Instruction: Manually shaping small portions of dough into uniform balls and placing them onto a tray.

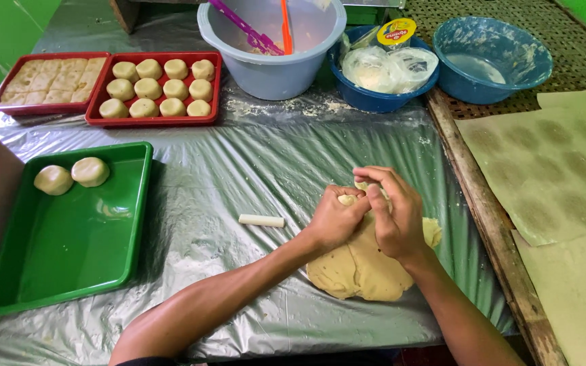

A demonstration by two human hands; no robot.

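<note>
Both hands, left hand (337,218) then right hand (393,213), pinch together on a small dough piece (348,198) above the big dough slab (364,268) on the plastic sheet (252,169) (soft, light, probably tearing easily); fingertips look best.

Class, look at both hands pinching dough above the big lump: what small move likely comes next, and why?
Probably roll the small dough piece round between the left hand and right hand, since the green tray already holds two smooth balls.
</note>
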